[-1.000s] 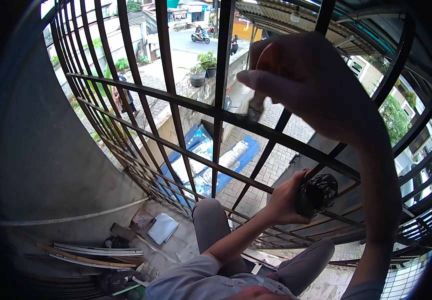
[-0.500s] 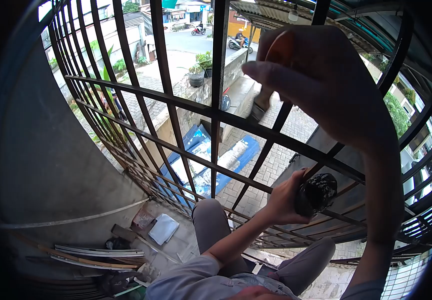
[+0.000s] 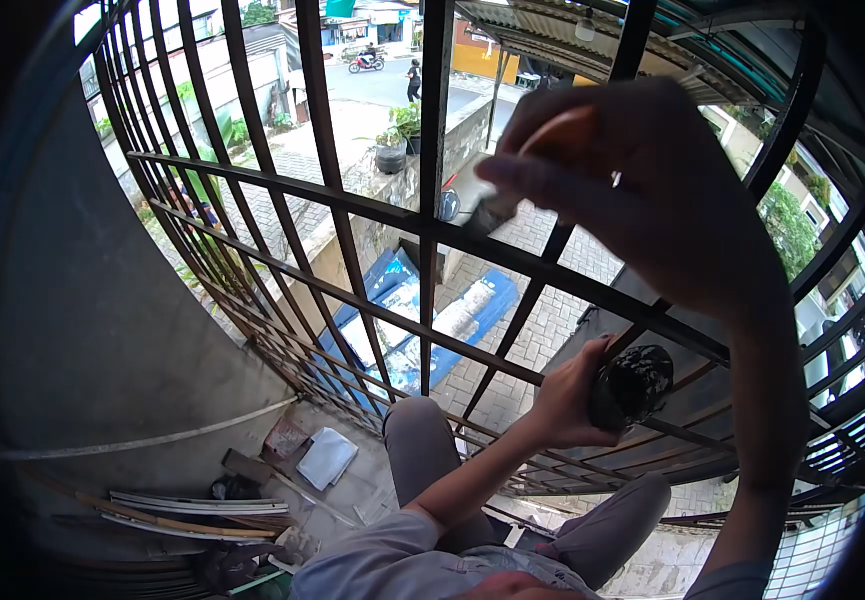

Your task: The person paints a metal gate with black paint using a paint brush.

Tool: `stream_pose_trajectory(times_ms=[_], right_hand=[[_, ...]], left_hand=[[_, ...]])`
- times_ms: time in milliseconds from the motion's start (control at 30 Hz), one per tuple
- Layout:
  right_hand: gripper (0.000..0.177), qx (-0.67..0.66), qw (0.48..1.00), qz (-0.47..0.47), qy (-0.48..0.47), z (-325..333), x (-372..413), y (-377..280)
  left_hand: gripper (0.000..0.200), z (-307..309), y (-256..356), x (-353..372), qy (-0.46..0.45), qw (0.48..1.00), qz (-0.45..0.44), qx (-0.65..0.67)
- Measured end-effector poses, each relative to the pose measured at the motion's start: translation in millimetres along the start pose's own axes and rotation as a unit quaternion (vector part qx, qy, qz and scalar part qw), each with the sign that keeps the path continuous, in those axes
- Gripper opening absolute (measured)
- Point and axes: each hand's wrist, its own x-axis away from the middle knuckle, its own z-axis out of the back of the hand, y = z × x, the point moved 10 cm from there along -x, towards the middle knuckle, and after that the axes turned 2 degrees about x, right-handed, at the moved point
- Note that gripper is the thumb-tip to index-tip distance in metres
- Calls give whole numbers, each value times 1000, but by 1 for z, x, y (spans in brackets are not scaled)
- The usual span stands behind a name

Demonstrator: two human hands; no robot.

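- A grey curved wall [image 3: 102, 300] is seen at the far left.
- Pale slats [image 3: 192, 505] are piled on the floor at its foot, and a white sheet [image 3: 324, 455] lies just beside them.
- A dark metal grille [image 3: 422, 180] of upright and crossing bars fills the middle, with a street seen through it.
- A brush [image 3: 492, 212] is held up against the grille. Its blurred bristle end is placed at a horizontal bar, just right of an upright one. Whether it touches the bar cannot be told.
- The left hand [image 3: 564, 395] is raised low in the view, above the knees. Its fingers are curled and pressed around a can.
- The can [image 3: 634, 383], black and smeared with paint, is gripped from its left side, close in front of a lower bar of the grille.
- The right hand [image 3: 652, 190] is lifted high and near the camera. The brush handle is pinched between its thumb and bent fingers.
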Motion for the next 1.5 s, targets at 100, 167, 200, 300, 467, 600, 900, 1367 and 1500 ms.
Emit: stream_pose_trajectory(times_ms=[100, 167, 200, 300, 467, 600, 900, 1367, 1500], right_hand=[[27, 49, 995, -13, -85, -13, 4, 8], [27, 34, 996, -36, -75, -6, 1, 8], [27, 31, 997, 5, -71, -14, 5, 6], [25, 34, 995, 1, -96, -14, 11, 8], [24, 31, 997, 6, -74, -4, 16, 3], [23, 28, 998, 5, -61, 2, 23, 3], [22, -40, 998, 37, -11, 9, 36, 6], [16, -1, 995, 96, -29, 13, 45, -12], [18, -20, 990, -95, -102, 10, 45, 22]], left_hand=[[120, 0, 0, 0, 4, 1000, -11, -8], [120, 1, 0, 0, 8, 1000, -13, -12], [118, -2, -2, 1, 1, 1000, 3, -4], [118, -2, -3, 0, -6, 1000, 11, 0], [118, -2, 0, 0, -1, 1000, 4, -5], [117, -1, 2, -1, -3, 1000, 7, 0], [118, 0, 2, 1, 6, 1000, -17, -21], [120, 0, 3, 2, 3, 1000, -18, -21], [119, 0, 1, 1, -2, 1000, -10, -20]])
